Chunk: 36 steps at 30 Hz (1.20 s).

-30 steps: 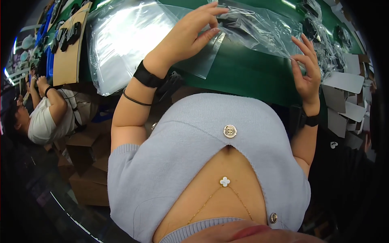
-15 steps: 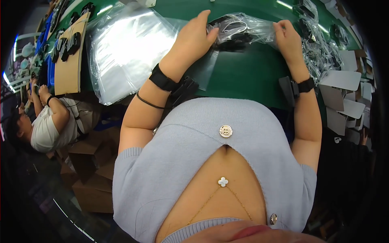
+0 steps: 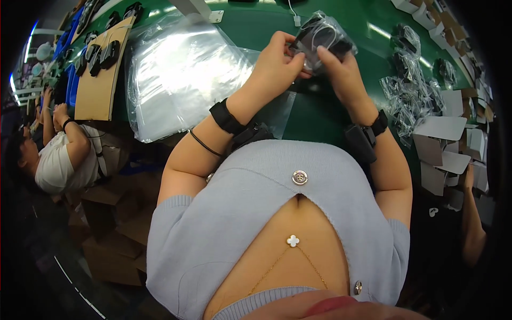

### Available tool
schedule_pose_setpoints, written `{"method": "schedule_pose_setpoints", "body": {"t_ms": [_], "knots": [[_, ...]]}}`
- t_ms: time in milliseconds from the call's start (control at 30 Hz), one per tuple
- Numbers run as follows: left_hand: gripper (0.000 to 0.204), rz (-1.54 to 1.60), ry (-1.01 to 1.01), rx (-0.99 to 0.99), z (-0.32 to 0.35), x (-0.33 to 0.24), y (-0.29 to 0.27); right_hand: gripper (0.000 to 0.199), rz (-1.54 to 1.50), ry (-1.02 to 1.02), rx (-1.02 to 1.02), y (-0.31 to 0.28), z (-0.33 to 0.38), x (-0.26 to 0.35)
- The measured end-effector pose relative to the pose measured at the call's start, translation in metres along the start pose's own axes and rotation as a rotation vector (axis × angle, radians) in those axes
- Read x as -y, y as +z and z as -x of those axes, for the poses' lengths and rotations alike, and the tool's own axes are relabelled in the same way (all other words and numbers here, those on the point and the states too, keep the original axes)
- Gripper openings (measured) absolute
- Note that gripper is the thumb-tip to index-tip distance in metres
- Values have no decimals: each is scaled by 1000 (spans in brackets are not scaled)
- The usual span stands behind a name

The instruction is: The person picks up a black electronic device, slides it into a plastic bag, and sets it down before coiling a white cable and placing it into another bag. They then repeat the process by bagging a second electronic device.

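Observation:
Between my two hands is a clear plastic bag with a black device and a pale cable inside (image 3: 323, 37), held above the green table. My left hand (image 3: 284, 60) pinches the bag's near left side between thumb and fingers. From the right, my right hand (image 3: 344, 72) grips it with the thumb on top; its other fingers are largely hidden behind the bag. A stack of flat clear plastic bags (image 3: 178, 74) lies to the left of my left hand. On the right, several bagged black devices (image 3: 410, 85) are heaped together.
A cardboard sheet (image 3: 96, 95) with several black devices stands at the left, beside a co-worker (image 3: 66, 146) in a white shirt. Open white boxes (image 3: 440, 130) crowd the right edge, near another person's arm (image 3: 472, 224). Brown cartons (image 3: 112, 250) sit at the lower left.
My hands have come closer together. The bag, stretched out sideways before, is now folded compactly around the device, and my right hand has moved left onto it.

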<state>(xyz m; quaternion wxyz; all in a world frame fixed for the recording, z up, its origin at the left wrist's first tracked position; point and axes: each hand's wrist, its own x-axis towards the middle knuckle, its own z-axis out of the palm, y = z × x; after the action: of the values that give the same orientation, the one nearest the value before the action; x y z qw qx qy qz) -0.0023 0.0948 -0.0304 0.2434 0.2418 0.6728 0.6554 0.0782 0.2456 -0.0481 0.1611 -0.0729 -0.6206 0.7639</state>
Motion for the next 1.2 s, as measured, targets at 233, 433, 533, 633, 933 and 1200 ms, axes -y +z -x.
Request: {"method": "schedule_pose_setpoints", "body": {"t_ms": [233, 433, 533, 633, 933, 1200], "knots": [[60, -983, 523, 227, 37, -7, -20, 32, 201, 140, -418, -117, -101, 8], [69, -1259, 540, 308, 50, 16, -26, 38, 1804, 28, -726, -158, -129, 13], [65, -1264, 500, 323, 53, 24, -32, 40, 1562, -706, 99, -83, -131, 18], [63, -1288, 522, 331, 51, 26, -36, 33, 1483, -573, 388, -21, -126, 22], [60, -1213, 552, 310, 49, 30, -38, 17, 1237, -413, -266, -10, -181, -1], [50, -1183, 639, 290, 38, 30, -44, 28, 1922, -630, -209, -12, -198, -28]]}}
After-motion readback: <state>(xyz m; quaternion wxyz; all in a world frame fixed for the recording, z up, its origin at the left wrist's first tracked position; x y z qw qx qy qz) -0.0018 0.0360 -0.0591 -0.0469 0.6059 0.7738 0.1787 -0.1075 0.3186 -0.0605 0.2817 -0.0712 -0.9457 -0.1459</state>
